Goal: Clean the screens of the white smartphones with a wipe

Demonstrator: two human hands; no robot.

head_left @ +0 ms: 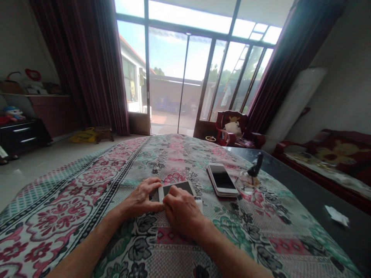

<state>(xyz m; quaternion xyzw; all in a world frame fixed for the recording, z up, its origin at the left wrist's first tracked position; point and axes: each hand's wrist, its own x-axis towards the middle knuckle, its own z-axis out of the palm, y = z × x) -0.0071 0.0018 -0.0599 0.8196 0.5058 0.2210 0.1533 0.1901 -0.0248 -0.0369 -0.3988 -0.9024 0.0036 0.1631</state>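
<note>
Through the head camera, the only view I have, I see both bare hands meeting on a phone (177,188) that lies flat, screen up, on a flowered cloth (87,200) spread over the surface (304,193), near the edge closest to me and about midway across the cloth. The left hand (142,200) sits at the phone's left end, its fingers (152,184) curled over the far corner and the thumb along the near side, so that end is clamped between them. The right hand (181,210) lies over the phone's near edge with its fingers (174,192) drawn close together, tips down on the dark screen; I cannot tell whether they grip anything or only press. A small white piece (199,202) shows just beside the right hand, too small for me to make out. To the right, close by but apart, a second phone (222,179) lies face up, with a red edge showing under it. Just beyond that stands a small glass bottle (248,180) with a dark top, at the hem of the cloth. Farther right the bare surface is dark and glossy, and a scrap of white paper (336,215) lies on it. Behind are tall glass doors (185,77), dark red curtains (95,65), a red armchair (232,129) and a red sofa (333,154).
</note>
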